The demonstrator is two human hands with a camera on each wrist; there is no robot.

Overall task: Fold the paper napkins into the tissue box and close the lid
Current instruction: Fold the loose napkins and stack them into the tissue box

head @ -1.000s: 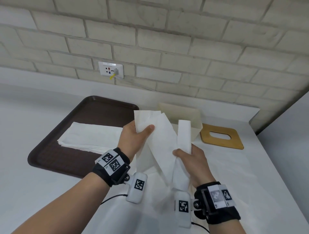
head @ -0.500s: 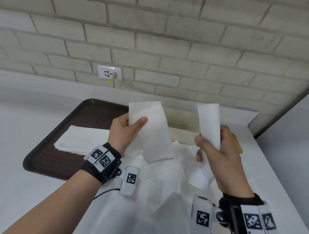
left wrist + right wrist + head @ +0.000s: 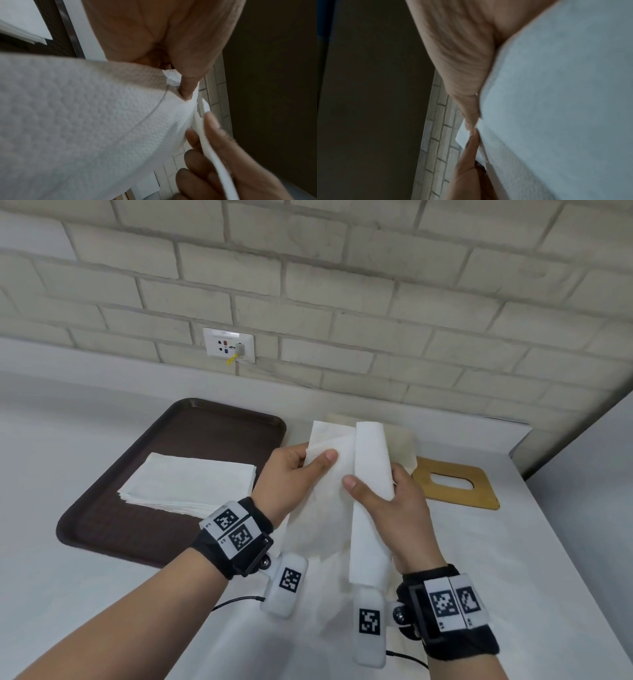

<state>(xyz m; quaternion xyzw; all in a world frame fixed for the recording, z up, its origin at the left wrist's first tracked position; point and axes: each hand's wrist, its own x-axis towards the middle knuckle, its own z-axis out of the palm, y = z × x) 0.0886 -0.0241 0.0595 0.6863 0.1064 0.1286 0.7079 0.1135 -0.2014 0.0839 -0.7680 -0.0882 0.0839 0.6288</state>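
Your left hand pinches the wide white embossed paper napkin under its thumb; your right hand pinches a narrow folded white napkin strip touching it, above the bench. Behind them stands the open beige tissue box, its wooden slotted lid just beside. The thin paper could tear or unfold if you tug unevenly.

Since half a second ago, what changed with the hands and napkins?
The right hand swung its folded napkin strip back left, against the napkin the left hand pinches; the hands were spread apart. Both grips held. The napkin stack, tray and wooden lid stayed put.
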